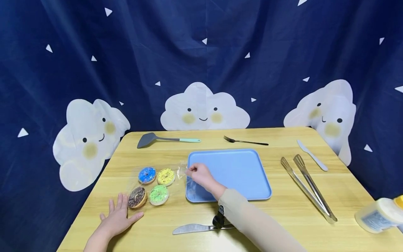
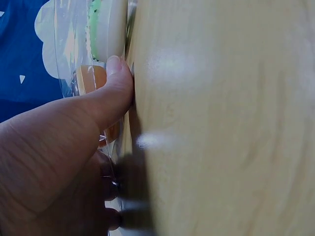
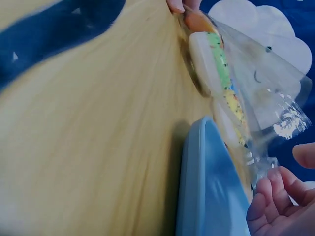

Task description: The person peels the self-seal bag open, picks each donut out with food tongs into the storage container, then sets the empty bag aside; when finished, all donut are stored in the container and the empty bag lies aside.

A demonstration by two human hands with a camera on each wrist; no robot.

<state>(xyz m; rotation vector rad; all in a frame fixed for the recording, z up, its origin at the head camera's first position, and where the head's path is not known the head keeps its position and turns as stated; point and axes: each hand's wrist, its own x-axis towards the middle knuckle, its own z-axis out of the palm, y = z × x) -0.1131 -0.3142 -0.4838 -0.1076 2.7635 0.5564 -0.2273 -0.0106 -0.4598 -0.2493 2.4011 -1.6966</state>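
While the left hand (image 1: pixel 118 216) lies spread at the clear bag (image 1: pixel 180 172) of four donuts (image 1: pixel 158 194) on the table's left side, the right hand (image 1: pixel 203 175) has curled fingers at its end; gripping cannot be confirmed. The blue tray (image 1: pixel 236 175) lies immediately right, beneath that hand; spatula (image 1: pixel 167 139) behind, knife (image 1: pixel 193 228) in front.

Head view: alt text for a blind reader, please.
The right hand pinches the end of a clear plastic bag holding four round frosted donuts, at the left edge of a blue rectangular tray; the left hand lies beside the brown donut.
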